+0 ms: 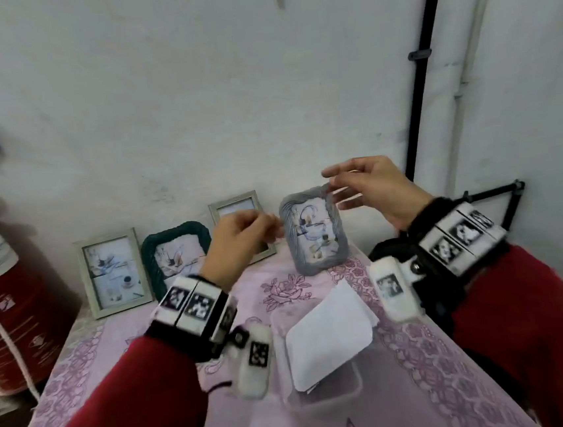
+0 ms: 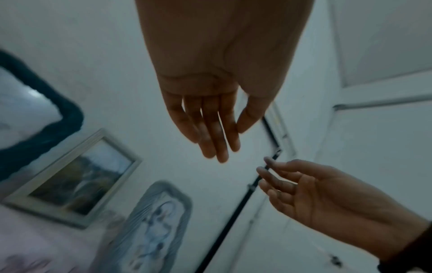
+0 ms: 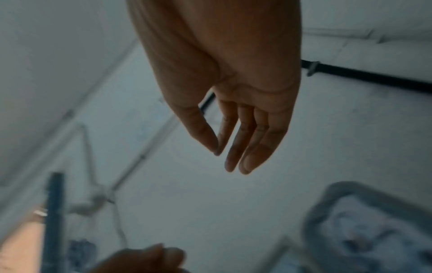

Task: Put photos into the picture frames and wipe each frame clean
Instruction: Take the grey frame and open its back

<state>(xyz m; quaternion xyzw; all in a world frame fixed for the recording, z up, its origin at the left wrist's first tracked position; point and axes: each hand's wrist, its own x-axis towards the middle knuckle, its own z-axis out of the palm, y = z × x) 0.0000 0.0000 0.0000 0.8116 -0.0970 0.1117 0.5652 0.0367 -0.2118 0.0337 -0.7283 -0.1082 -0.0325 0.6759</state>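
Note:
A grey woven picture frame [image 1: 314, 234] with a photo in it stands upright at the back of the pink-clothed table [image 1: 443, 370]. My left hand [image 1: 271, 231] hovers just left of it, fingers loose and holding nothing. My right hand [image 1: 334, 187] is beside its top right corner, also empty. In the left wrist view the left hand [image 2: 230, 142] has straight fingers well above the grey frame [image 2: 154, 221], and the right hand [image 2: 304, 186] is spread apart from it. The right wrist view shows the right hand [image 3: 230, 158] holding nothing, with the grey frame [image 3: 364, 230] blurred below.
Against the wall stand a pale frame [image 1: 112, 272] with a photo, a dark green woven frame [image 1: 175, 254] and another pale frame [image 1: 238, 207] partly behind my left hand. White sheets [image 1: 329, 336] lie on a clear plastic tray [image 1: 325, 398]. A red cylinder [image 1: 5, 291] stands left, a black tripod [image 1: 498, 192] right.

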